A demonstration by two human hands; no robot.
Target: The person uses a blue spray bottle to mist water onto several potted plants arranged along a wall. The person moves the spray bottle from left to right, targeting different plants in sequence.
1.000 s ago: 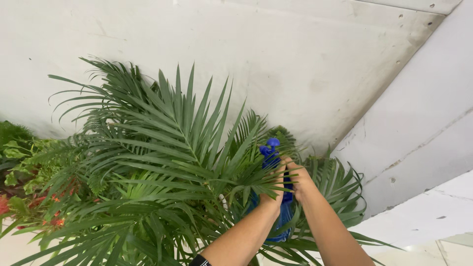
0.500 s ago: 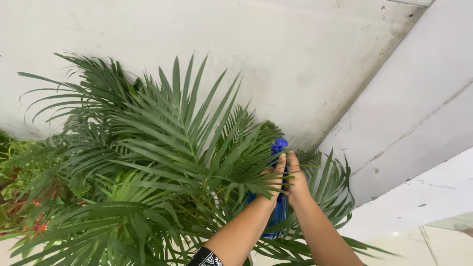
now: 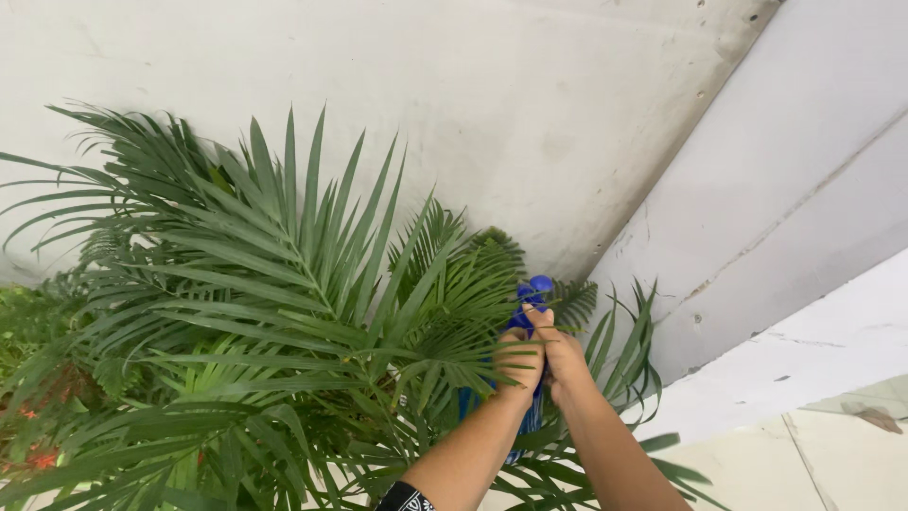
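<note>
One blue spray bottle [image 3: 530, 301], two hands, one big palm plant [image 3: 284, 312], one concrete wall [image 3: 492, 104].

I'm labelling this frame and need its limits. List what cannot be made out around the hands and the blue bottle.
Head view only:
- Blue spray bottle: only its top and slivers of the body show; the left hand, right hand and palm fronds cover the rest.
- Liquid level: hidden.
- Nozzle direction: too small to tell.
- Palm's pot: hidden by leaves, cut by the bottom edge.
- Red flowers: small, partly screened by leaves.
</note>
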